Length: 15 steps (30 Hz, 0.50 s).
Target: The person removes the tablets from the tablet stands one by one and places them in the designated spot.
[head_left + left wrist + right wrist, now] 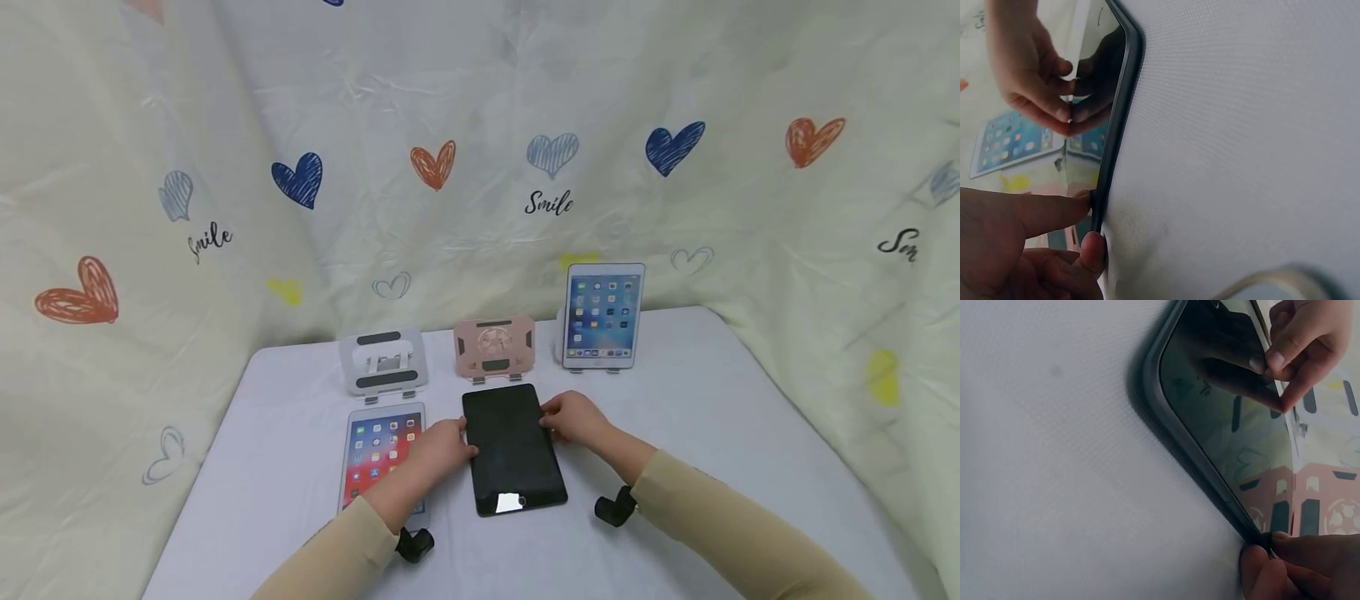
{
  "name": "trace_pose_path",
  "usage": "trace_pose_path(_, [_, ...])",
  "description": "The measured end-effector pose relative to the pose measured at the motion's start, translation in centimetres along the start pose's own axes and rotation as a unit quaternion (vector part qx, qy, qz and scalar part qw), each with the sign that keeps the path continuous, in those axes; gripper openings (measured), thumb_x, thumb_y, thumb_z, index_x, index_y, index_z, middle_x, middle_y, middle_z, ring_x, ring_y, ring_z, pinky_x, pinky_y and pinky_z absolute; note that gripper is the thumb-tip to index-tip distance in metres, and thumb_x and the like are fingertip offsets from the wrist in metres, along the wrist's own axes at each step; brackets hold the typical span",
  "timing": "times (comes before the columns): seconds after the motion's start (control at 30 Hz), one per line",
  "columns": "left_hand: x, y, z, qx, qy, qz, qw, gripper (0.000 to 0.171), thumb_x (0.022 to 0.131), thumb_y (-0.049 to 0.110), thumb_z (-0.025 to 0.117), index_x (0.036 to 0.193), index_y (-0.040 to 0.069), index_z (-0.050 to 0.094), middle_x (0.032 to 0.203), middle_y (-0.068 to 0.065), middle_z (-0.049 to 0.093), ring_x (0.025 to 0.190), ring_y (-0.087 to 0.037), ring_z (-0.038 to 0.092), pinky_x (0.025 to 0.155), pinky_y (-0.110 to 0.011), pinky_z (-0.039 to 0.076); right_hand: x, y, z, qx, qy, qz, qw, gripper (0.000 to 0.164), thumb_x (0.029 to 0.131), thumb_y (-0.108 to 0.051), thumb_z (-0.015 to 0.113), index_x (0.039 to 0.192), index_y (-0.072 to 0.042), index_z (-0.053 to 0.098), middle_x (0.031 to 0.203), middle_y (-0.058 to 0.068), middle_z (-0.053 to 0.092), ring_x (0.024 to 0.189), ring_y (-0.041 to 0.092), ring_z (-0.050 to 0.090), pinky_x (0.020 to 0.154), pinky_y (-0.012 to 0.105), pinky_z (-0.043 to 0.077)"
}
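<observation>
A black tablet (pixel 514 454) with a dark screen lies in the middle of the white table. My left hand (pixel 442 448) pinches its left edge. On the opposite edge, nearer the top corner, my right hand (pixel 576 419) pinches it between thumb and fingers. The left wrist view has the left thumb and finger on either side of the thin rim (pixel 1107 162). In the right wrist view the right fingertips (pixel 1263 556) grip the edge, and the glossy screen mirrors the other hand. Just beyond the tablet's top edge stands a pink tablet stand (pixel 494 344).
A white tablet (pixel 375 446) with a lit screen lies left, partly hidden under the left forearm. Behind it is a grey stand (pixel 384 364). Another white tablet (pixel 603 317) stands upright on a stand at back right. A curtain (pixel 480 233) with printed hearts hangs behind the table.
</observation>
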<state>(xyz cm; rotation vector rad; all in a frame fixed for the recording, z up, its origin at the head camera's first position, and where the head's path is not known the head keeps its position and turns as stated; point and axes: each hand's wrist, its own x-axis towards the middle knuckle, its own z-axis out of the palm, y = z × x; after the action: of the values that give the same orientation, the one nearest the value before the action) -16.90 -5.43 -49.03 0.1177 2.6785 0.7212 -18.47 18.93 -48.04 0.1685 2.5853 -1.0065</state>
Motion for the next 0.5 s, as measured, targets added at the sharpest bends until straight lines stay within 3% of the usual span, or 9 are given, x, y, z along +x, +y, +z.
trace_pose_path(0.17, [0.1,-0.4,-0.1,-0.001,-0.010,0.026,0.9996,0.067,0.084,0.029,0.079,0.141,0.004,0.054,0.127,-0.015,0.064,0.109,-0.028,0.060,0.093,-0.046,0.051,0.1,0.3,-0.1,-0.031,-0.012,-0.014,0.999,0.035,0.090,-0.016,0.073,0.122,-0.001,0.069,0.078,0.004,0.063,0.060,0.016,0.058,0.056,0.027,0.047])
trace_pose_path(0.27, [0.1,-0.7,-0.3,-0.004,-0.022,0.048,0.9986,0.071,0.083,0.027,0.080,0.143,0.001,0.052,0.101,-0.012,0.067,0.093,-0.024,0.059,0.082,-0.040,0.052,0.1,0.7,-0.4,-0.057,-0.020,-0.034,0.998,0.039,0.090,-0.020,0.074,0.125,-0.004,0.069,0.076,0.003,0.061,0.061,0.016,0.056,0.057,0.028,0.046])
trace_pose_path(0.4, [-0.1,-0.8,-0.7,-0.020,-0.035,0.062,0.9973,0.073,0.083,0.026,0.080,0.144,0.000,0.049,0.077,-0.005,0.057,0.077,-0.021,0.054,0.065,-0.034,0.045,0.1,1.3,-0.8,-0.071,-0.033,-0.047,0.996,0.044,0.088,-0.023,0.076,0.129,-0.009,0.067,0.077,0.003,0.060,0.064,0.017,0.055,0.058,0.029,0.045])
trace_pose_path(0.5, [-0.1,-1.0,-0.9,-0.019,-0.036,0.067,0.9969,0.073,0.083,0.026,0.081,0.144,0.000,0.049,0.078,-0.004,0.058,0.077,-0.020,0.054,0.065,-0.033,0.044,0.1,1.6,-1.0,-0.072,-0.040,-0.054,0.995,0.047,0.087,-0.024,0.077,0.131,-0.011,0.066,0.080,0.004,0.059,0.067,0.018,0.054,0.059,0.029,0.045])
